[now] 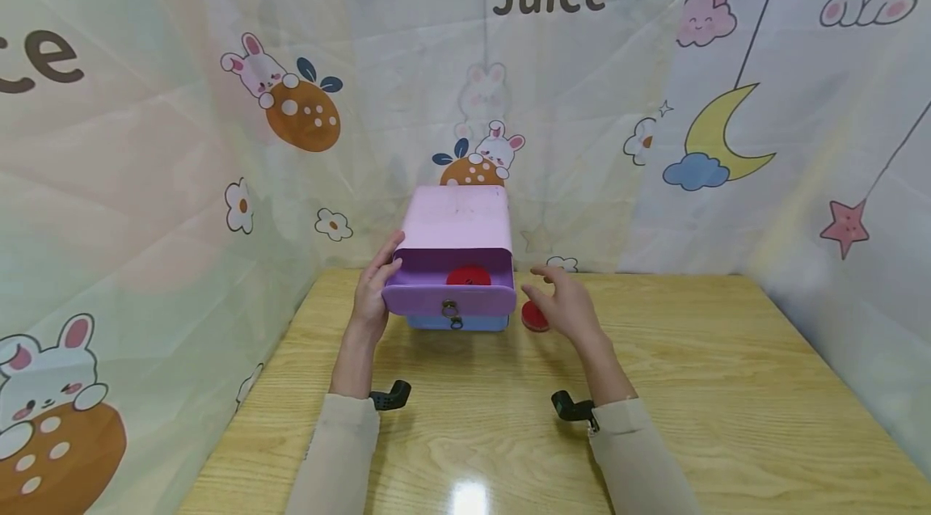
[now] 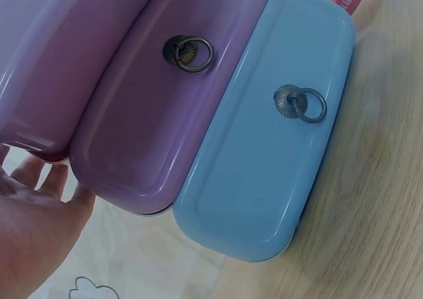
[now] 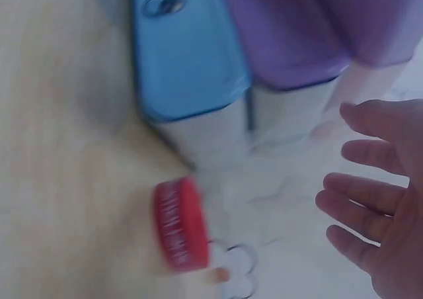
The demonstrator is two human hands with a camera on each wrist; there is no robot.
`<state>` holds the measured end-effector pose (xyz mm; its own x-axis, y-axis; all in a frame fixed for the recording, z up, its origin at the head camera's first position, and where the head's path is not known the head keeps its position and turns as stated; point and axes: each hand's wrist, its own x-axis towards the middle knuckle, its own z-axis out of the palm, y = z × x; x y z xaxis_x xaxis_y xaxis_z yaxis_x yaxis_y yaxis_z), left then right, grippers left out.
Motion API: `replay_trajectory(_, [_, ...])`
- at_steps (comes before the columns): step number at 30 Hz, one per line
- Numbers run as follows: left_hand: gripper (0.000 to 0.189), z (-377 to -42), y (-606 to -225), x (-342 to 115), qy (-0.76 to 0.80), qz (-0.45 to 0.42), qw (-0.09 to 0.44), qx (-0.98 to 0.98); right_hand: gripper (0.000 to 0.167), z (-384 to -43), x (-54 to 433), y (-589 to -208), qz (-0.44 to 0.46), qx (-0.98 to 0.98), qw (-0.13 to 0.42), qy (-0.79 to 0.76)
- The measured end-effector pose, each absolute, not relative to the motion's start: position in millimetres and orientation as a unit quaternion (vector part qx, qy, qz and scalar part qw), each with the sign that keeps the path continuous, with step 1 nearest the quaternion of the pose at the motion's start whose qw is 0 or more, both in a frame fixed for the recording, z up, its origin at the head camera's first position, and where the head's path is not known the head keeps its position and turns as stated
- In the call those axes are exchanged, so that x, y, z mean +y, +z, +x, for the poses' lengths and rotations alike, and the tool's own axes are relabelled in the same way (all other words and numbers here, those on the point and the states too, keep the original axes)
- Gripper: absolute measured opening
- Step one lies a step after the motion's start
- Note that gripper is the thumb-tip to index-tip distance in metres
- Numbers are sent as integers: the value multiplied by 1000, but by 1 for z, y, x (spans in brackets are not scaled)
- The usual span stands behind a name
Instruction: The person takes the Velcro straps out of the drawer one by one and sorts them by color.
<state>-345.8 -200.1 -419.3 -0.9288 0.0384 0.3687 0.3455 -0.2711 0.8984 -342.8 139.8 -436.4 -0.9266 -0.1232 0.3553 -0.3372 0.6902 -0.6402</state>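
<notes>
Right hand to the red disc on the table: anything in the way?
Nothing visible. The right wrist view shows open space between the right hand and the red disc; the drawer unit stands to the side, not between them.

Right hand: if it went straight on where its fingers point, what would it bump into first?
Probably the right side of the drawer box, near its open purple drawer, though depth is unclear.
</notes>
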Motion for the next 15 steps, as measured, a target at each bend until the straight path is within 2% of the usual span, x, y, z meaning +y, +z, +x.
replay_trajectory(7, [50,-344,-418,-200,-782,-159,97,-595,42,-327,129,-403,176,-877,234,380])
replay_trajectory(15, [50,-345,-418,-200,-781,-155,96,-597,39,-314,119,-377,217,-859,279,371])
